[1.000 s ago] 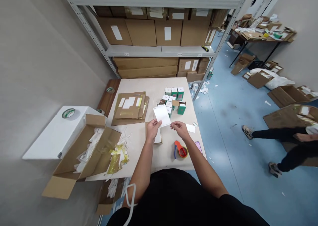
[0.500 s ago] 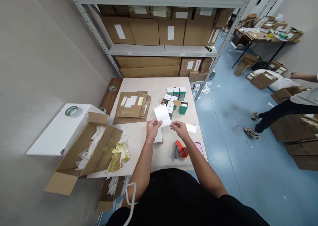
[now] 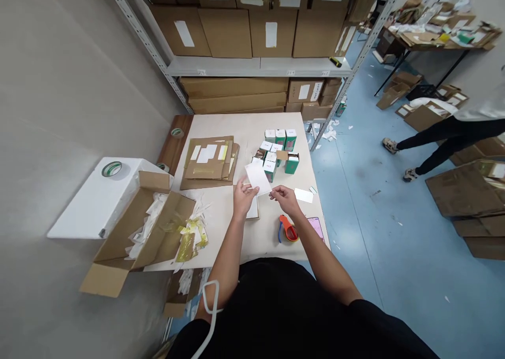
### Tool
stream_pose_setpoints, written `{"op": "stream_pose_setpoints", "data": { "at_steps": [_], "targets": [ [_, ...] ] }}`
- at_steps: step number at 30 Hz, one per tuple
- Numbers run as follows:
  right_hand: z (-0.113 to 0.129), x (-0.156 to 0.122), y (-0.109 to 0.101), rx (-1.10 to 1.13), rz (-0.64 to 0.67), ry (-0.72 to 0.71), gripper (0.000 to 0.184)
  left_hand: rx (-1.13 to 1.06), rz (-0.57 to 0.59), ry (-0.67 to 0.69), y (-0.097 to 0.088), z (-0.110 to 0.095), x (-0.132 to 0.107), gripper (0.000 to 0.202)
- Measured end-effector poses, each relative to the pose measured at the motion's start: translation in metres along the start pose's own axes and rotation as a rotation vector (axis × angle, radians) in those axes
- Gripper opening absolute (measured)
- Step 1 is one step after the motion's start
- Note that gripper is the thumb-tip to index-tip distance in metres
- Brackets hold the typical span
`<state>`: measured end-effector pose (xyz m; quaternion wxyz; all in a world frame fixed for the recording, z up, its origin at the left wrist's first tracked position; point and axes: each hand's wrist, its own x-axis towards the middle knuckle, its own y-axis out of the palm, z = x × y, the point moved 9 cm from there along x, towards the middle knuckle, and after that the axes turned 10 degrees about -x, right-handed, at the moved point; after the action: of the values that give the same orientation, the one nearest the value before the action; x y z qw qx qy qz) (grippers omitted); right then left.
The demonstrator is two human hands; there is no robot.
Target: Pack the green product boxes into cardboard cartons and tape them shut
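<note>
A blank white paper sheet [image 3: 258, 178] is held tilted above the table. My left hand [image 3: 243, 197] grips its lower left edge, thumb on top. The fingers of my right hand [image 3: 284, 198] are pinched together at its lower right corner. Beneath the sheet, partly hidden by it and my left hand, lies a pad-like white stack [image 3: 253, 209]. Several small green-and-white boxes [image 3: 291, 163] stand just beyond the sheet. Near my right forearm lie an orange-red tape dispenser [image 3: 290, 229], a phone [image 3: 316, 227] and a white paper slip [image 3: 303, 195].
Flattened cardboard [image 3: 207, 162] lies at the table's back left. An open carton [image 3: 153, 233] with paper scraps juts over the left edge, beside a white box [image 3: 98, 196] bearing a tape roll [image 3: 111, 168]. A shelf rack [image 3: 258, 65] stands behind. Another person [image 3: 437, 133] walks at right.
The sheet has turned slightly in my hands, and my right fingertips stay at its corner. My view has tilted downward. The other person has taken a step.
</note>
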<state>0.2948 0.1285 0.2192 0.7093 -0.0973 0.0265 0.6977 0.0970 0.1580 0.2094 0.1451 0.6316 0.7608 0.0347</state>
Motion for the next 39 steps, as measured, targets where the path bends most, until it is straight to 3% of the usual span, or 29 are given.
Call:
{"op": "stream_pose_setpoints", "data": {
  "at_steps": [3,7,9,13,16,20,23,27,34,39],
  "targets": [
    [0.001,-0.006,0.002,-0.026,-0.027,-0.044,0.027,0.205,-0.003,0.12,0.003,-0.012,-0.011,0.07],
    [-0.002,-0.017,0.004,-0.096,-0.069,-0.116,0.025,0.245,0.333,0.01,0.036,0.002,-0.031,0.042],
    [-0.003,-0.023,0.005,-0.125,-0.074,-0.17,0.024,0.226,0.373,-0.009,0.039,0.007,-0.038,0.039],
    [-0.004,-0.033,0.007,-0.152,-0.042,-0.229,0.025,0.193,0.275,0.034,0.027,0.017,-0.039,0.039],
    [-0.008,-0.035,0.005,-0.108,-0.016,-0.211,0.027,0.112,0.214,-0.019,0.019,0.03,-0.037,0.047],
    [-0.018,-0.032,-0.004,-0.074,-0.053,-0.089,0.03,0.015,0.329,-0.158,0.032,0.041,-0.04,0.061],
    [-0.018,-0.03,-0.007,-0.077,-0.05,-0.068,0.03,0.031,0.355,-0.162,0.04,0.037,-0.04,0.056],
    [-0.01,-0.028,-0.004,-0.047,-0.007,-0.116,0.027,0.07,0.289,-0.081,0.041,0.027,-0.035,0.041],
    [-0.01,-0.025,-0.004,0.106,-0.088,-0.055,0.028,0.048,0.075,0.038,0.021,0.016,-0.033,0.04],
    [-0.009,-0.028,0.007,0.137,-0.077,-0.018,0.036,0.11,0.111,0.104,0.032,0.008,-0.046,0.038]
  ]
}}
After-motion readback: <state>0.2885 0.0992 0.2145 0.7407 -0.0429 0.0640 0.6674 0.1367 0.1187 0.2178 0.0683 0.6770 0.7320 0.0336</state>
